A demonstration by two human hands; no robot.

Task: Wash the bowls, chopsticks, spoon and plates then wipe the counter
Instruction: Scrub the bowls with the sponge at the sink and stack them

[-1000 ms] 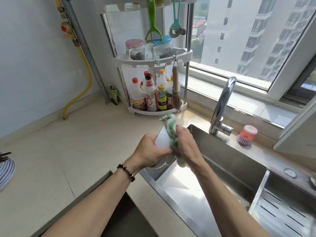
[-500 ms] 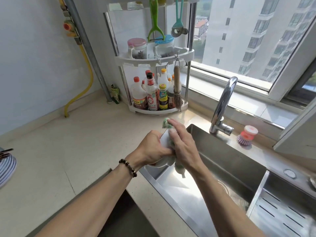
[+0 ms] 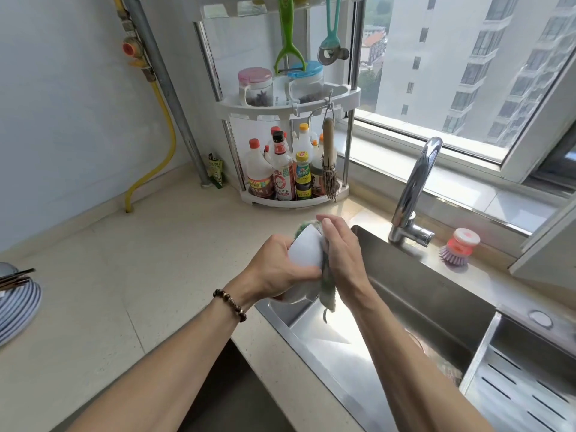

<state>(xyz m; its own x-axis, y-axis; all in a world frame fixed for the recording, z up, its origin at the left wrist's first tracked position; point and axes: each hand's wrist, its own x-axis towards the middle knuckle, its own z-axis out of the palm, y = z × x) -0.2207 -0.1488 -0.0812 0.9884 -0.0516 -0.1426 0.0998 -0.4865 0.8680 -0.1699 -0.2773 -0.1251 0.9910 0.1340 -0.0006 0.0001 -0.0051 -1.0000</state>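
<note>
hands: 2, left hand (image 3: pixel 274 269) and right hand (image 3: pixel 341 254), mid-frame | white bowl (image 3: pixel 304 254): 1, centre | green cloth (image 3: pixel 327 294): 1 | striped plates (image 3: pixel 17 304): stack at left edge, number unclear | faucet (image 3: pixel 414 188): 1, right of centre | lidded jars (image 3: pixel 255 87): 2, upper shelf | dish brush (image 3: pixel 459 247): 1, right | hanging peelers (image 3: pixel 288 35): 2, top

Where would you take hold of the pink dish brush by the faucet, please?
Grip the dish brush by its round pink top, coming straight down from above with fingers either side. It stands upright on its purple bristles on the ledge behind the sink, so the top is the free part. The faucet stands close on its left, so approaching from above or the right seems safest.
</note>
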